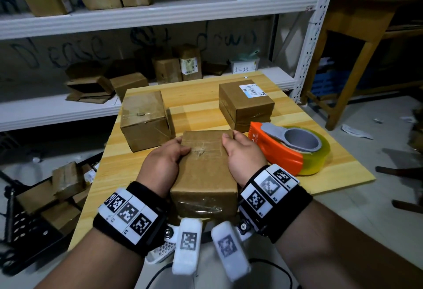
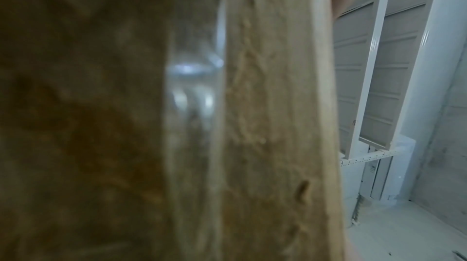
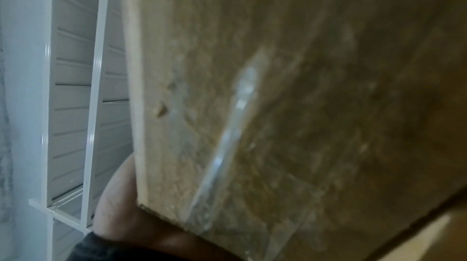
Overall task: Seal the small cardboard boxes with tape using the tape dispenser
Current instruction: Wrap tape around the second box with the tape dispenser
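A small brown cardboard box (image 1: 203, 172) with clear tape across its top is held above the near part of the wooden table (image 1: 199, 96). My left hand (image 1: 164, 158) grips its left side and my right hand (image 1: 242, 151) grips its right side, thumbs on top. Both wrist views are filled by the blurred box (image 2: 265, 125) (image 3: 303, 105) at close range. The orange tape dispenser (image 1: 288, 149) with a clear tape roll lies on the table just right of my right hand. Two more taped boxes stand behind: one at the left (image 1: 144, 119), one with a label at the right (image 1: 246, 103).
White metal shelving (image 1: 148, 14) behind the table carries several cardboard boxes. More boxes lie in a black crate (image 1: 29, 227) on the floor at the left. A wooden stool (image 1: 357, 43) stands at the right. Scraps of paper litter the floor.
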Available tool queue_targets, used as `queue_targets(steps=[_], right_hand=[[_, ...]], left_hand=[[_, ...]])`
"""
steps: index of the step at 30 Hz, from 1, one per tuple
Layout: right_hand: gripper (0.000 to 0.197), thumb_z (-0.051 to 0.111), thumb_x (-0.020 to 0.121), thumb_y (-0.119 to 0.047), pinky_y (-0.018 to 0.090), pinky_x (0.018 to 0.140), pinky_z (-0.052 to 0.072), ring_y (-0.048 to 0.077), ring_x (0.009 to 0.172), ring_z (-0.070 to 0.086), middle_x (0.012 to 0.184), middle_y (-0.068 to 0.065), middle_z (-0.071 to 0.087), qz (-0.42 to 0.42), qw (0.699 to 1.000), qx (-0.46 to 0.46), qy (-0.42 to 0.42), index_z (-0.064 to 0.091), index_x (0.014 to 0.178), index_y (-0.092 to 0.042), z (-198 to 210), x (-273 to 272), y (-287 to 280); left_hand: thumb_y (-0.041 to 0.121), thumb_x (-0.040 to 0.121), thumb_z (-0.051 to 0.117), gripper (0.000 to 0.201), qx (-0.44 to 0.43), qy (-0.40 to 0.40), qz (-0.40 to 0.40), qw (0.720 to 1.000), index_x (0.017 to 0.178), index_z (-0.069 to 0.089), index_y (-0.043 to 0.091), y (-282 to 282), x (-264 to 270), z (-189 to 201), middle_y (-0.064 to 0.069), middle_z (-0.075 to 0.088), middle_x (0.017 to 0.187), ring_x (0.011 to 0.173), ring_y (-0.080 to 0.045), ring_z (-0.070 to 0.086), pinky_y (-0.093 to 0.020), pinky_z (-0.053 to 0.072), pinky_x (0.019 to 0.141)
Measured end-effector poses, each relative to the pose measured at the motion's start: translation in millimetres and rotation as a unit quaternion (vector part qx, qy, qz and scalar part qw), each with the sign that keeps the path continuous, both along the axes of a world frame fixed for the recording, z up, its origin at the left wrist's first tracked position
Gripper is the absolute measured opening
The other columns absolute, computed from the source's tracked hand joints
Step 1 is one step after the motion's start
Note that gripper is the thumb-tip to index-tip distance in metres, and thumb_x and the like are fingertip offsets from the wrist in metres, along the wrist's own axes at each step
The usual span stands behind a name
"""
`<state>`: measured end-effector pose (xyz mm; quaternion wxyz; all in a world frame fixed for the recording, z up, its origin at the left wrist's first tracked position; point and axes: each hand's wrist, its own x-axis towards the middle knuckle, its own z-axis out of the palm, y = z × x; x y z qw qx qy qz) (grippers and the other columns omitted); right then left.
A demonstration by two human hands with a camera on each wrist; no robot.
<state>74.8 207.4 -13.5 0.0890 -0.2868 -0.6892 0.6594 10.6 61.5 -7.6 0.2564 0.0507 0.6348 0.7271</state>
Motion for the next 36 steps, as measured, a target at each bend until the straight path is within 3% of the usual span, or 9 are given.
queue_targets(steps=[4,6,10,14,18,22,26,30,36], right_hand=[[0.048,0.044,0.11,-0.042,0.032,0.123,0.032,0.018,0.145,0.048,0.158,-0.003,0.05,0.024,1.0,-0.01,0.015,0.051,0.154,-0.023,4,5,6],[0.059,0.041,0.102,-0.065,0.043,0.122,0.037,0.02,0.14,0.054,0.152,-0.004,0.058,0.028,0.999,0.006,0.014,0.058,0.147,-0.03,3,5,7],[0.107,0.033,0.066,-0.103,0.048,0.122,0.035,0.018,0.141,0.052,0.152,-0.01,0.056,0.037,0.998,0.041,0.037,0.052,0.149,-0.039,3,10,5],[0.089,0.046,0.08,-0.085,0.04,0.123,0.032,0.012,0.148,0.041,0.162,-0.011,0.043,0.065,0.989,0.081,0.109,0.038,0.157,-0.041,7,16,10],[0.101,0.072,0.068,-0.077,0.036,0.115,0.039,0.007,0.143,0.037,0.162,-0.013,0.033,0.162,0.963,0.182,0.115,0.036,0.156,-0.044,6,21,17],[0.079,0.089,0.073,-0.047,0.035,0.123,0.035,0.01,0.144,0.036,0.159,-0.01,0.032,0.213,0.941,0.259,0.056,0.054,0.143,-0.045,4,23,15],[0.066,0.091,0.077,-0.032,0.033,0.116,0.044,0.009,0.131,0.05,0.144,-0.011,0.047,0.161,0.951,0.253,0.069,0.062,0.136,-0.041,-1,13,13],[0.056,0.088,0.081,-0.03,0.035,0.113,0.047,0.01,0.126,0.052,0.137,-0.009,0.05,0.112,0.96,0.248,0.069,0.066,0.131,-0.041,-4,2,12],[0.053,0.085,0.086,-0.026,0.033,0.112,0.048,0.008,0.126,0.054,0.141,-0.01,0.052,0.083,0.969,0.219,0.075,0.067,0.134,-0.04,-4,-24,8]], left_hand=[[0.014,0.065,0.063,0.076,0.099,-0.062,0.005,0.993,0.14,0.057,-0.001,-6,6,-5,-0.025,0.067,0.111,0.097,-0.039,0.065,-0.036,0.058,0.08],[0.008,0.066,0.056,0.074,0.124,-0.068,-0.012,0.99,0.14,0.059,0.004,-14,8,-10,-0.03,0.065,0.128,0.109,-0.044,0.065,-0.048,0.06,0.083],[0.007,0.065,0.063,0.073,0.089,-0.038,0.047,0.994,0.138,0.063,0.013,-11,-2,-15,-0.029,0.068,0.129,0.105,-0.043,0.072,-0.044,0.062,0.072],[0.007,0.091,0.066,0.054,0.063,-0.014,0.093,0.994,0.143,0.057,0.018,-6,-6,-11,-0.021,0.073,0.121,0.093,-0.035,0.078,-0.043,0.063,0.069],[0.011,0.103,0.059,0.039,0.049,-0.002,0.129,0.99,0.142,0.057,0.017,-4,-5,-3,-0.018,0.072,0.124,0.102,-0.036,0.075,-0.048,0.065,0.078],[0.013,0.106,0.056,0.025,0.05,0.029,0.14,0.988,0.129,0.062,0.011,-9,-3,4,-0.011,0.071,0.093,0.07,-0.012,0.073,-0.022,0.055,0.049],[0.02,0.104,0.059,0.021,0.007,0.081,0.175,0.981,0.12,0.07,0.013,-17,-7,9,-0.009,0.079,0.108,0.103,-0.024,0.075,-0.04,0.061,0.085],[0.025,0.105,0.057,0.021,-0.069,0.216,0.218,0.949,0.114,0.074,0.016,-30,-13,10,0.003,0.075,0.098,0.091,-0.013,0.069,-0.022,0.054,0.072],[0.037,0.102,0.059,0.02,-0.131,0.293,0.257,0.912,0.116,0.072,0.03,-48,-24,11,0.006,0.069,0.12,0.114,-0.013,0.063,-0.046,0.052,0.103]])
